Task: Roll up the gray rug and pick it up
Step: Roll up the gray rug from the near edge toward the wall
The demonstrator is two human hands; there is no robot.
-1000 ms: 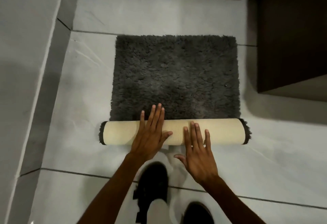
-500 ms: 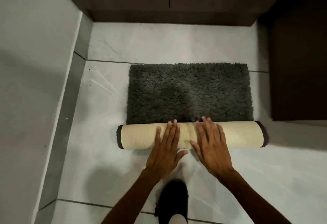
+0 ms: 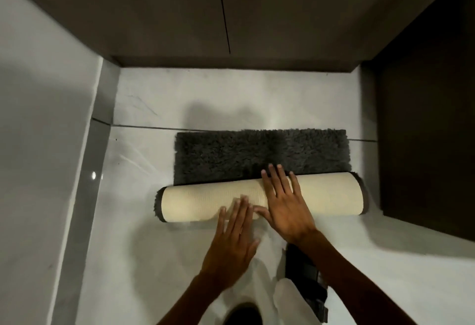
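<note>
Shaggy gray rug [image 3: 259,155] half-rolled, cream ribbed backing; flat right hand [image 3: 285,206] pressing.

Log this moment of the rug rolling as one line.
task: rolling | shaggy gray rug with cream backing: partly rolled, flat strip left | right hand: flat on roll | left hand: fingertips at roll | lift: not yet

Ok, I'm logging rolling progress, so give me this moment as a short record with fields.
rug: gray shag, partly rolled, far strip flat on floor
roll: cream backing outward, lying crosswise
right hand: flat on the roll, fingers spread
left hand: open, fingertips at the roll's near side
floor: pale tile
lifted: not yet
</note>
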